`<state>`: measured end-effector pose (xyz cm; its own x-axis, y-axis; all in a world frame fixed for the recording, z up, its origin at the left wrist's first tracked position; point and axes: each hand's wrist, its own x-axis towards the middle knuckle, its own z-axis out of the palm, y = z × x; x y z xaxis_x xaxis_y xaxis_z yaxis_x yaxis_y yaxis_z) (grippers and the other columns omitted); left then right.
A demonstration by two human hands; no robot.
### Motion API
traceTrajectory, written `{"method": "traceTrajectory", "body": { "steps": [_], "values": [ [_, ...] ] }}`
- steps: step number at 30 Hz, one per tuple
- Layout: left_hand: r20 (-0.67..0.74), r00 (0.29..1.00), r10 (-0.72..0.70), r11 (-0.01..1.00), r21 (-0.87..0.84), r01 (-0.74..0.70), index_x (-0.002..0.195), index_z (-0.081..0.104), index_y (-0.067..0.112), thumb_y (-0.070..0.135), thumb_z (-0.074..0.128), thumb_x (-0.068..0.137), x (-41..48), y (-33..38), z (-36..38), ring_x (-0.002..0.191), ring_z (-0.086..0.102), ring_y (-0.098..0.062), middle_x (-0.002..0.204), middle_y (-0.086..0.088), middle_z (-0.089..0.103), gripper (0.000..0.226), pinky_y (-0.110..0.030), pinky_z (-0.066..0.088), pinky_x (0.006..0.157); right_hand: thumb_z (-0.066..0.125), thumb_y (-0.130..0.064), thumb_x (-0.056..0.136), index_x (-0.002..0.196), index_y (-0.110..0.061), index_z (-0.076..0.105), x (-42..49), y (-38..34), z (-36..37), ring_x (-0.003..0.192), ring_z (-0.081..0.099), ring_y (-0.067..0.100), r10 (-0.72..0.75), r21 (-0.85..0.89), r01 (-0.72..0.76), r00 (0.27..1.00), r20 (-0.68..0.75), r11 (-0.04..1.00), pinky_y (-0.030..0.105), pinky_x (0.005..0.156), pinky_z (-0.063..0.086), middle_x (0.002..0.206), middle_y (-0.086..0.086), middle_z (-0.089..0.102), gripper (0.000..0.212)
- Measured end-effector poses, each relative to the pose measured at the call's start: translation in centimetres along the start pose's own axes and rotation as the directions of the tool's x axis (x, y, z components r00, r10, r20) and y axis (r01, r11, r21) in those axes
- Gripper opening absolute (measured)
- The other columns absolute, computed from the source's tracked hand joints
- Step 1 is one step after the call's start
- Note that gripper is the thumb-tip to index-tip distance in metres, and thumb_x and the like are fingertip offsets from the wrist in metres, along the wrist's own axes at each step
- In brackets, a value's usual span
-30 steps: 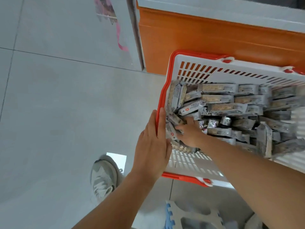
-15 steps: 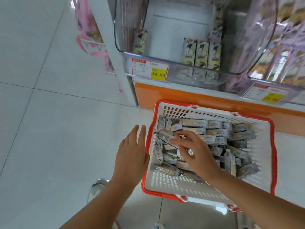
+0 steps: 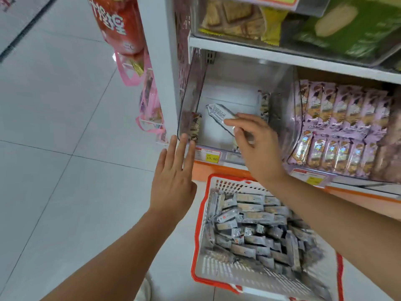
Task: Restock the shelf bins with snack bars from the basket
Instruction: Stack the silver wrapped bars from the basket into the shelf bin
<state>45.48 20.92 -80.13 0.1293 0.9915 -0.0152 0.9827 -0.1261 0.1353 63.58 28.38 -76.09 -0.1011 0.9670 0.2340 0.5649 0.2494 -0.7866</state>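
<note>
Right hand (image 3: 258,148) risen from basket (image 3: 200,213) to bin (image 3: 189,94) mouth, pinching a bar (image 3: 219,115) over the bin's mostly bare floor, left hand (image 3: 173,187) flat-fingered, holding nothing, at the bin's front left corner, basket below the bin

Glossy foil snack bars (image 3: 249,222), clear-plastic bin (image 3: 280,118)

On floor (image 3: 65,192) at 5 o'clock: basket (image 3: 200,235), bars (image 3: 256,231) piled in it. Shelf (image 3: 282,59) behind it, 12 to 3 o'clock. Bin (image 3: 227,94) on the shelf at 12 of basket, a few packs (image 3: 192,127) standing at its sides. Right hand (image 3: 258,148) before the bin mouth, pinching a bar (image 3: 219,115) that points to 10 o'clock into the bin. Left hand (image 3: 173,181) at 9 of basket, fingertips by the bin's front-left corner. Fuller bin (image 3: 338,131) at 3. Hanging bags (image 3: 121,25) at 11.
</note>
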Motion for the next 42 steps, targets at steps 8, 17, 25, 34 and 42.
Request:
{"method": "traceTrajectory", "body": {
  "steps": [8, 17, 25, 34, 42],
  "values": [
    [-0.062, 0.998, 0.021, 1.000, 0.015, -0.021, 0.153, 0.023, 0.009, 0.009, 0.062, 0.076, 0.2, -0.5, 1.0, 0.148, 0.017, -0.032, 0.158, -0.014, 0.023, 0.087, -0.044, 0.017, 0.119, 0.053, -0.008, 0.095, 0.119, -0.015, 0.070, 5.5, 2.5, 5.6, 0.108, 0.060, 0.027, 0.190, -0.326, -0.128, 0.968, 0.164, 0.937, 0.022, 0.089, 0.039, 0.120, 0.015, 0.062, 0.029],
    [-0.096, 0.994, 0.052, 0.999, -0.012, -0.053, 0.153, 0.019, 0.010, 0.009, 0.068, 0.074, 0.3, -1.4, 2.2, 0.148, 0.016, -0.031, 0.159, -0.013, 0.020, 0.094, -0.044, 0.016, 0.117, 0.042, -0.013, 0.101, 0.149, -0.008, 0.030, 8.0, 4.7, 8.0, 0.140, 0.033, 0.030, 0.414, -0.417, -0.231, 0.802, 0.430, 0.879, 0.027, 0.110, 0.027, 0.154, 0.017, 0.030, 0.050],
    [-0.125, 0.991, 0.056, 0.997, -0.042, -0.062, 0.154, 0.016, 0.010, 0.005, 0.064, 0.073, 0.3, -1.4, 3.0, 0.148, 0.013, -0.030, 0.160, -0.014, 0.018, 0.094, -0.044, 0.020, 0.118, 0.050, -0.007, 0.095, 0.138, -0.011, 0.050, 8.4, 5.6, 7.5, 0.119, 0.052, 0.030, 0.379, -0.364, -0.232, 0.829, 0.411, 0.902, 0.026, 0.097, 0.038, 0.136, 0.018, 0.044, 0.044],
    [-0.138, 0.987, 0.086, 0.995, -0.047, -0.093, 0.154, 0.013, 0.009, 0.002, 0.059, 0.072, 0.5, -1.8, 3.7, 0.149, 0.011, -0.031, 0.160, -0.015, 0.015, 0.094, -0.047, 0.025, 0.117, 0.041, -0.008, 0.099, 0.146, -0.014, 0.037, 11.5, 4.6, 8.7, 0.112, 0.055, 0.027, 0.452, -0.166, -0.428, 0.752, 0.479, 0.888, 0.039, 0.097, 0.045, 0.136, 0.012, 0.049, 0.048],
    [-0.161, 0.983, 0.092, 0.994, -0.047, -0.101, 0.154, 0.011, 0.009, 0.003, 0.054, 0.073, 0.6, -1.8, 4.0, 0.149, 0.011, -0.031, 0.160, -0.015, 0.015, 0.092, -0.046, 0.025, 0.118, 0.033, 0.003, 0.092, 0.138, -0.015, 0.049, 13.4, 5.0, 10.0, 0.087, 0.048, 0.015, 0.498, -0.061, -0.525, 0.755, 0.425, 0.849, 0.017, 0.058, 0.034, 0.118, 0.004, 0.047, 0.053]
  ]
}}
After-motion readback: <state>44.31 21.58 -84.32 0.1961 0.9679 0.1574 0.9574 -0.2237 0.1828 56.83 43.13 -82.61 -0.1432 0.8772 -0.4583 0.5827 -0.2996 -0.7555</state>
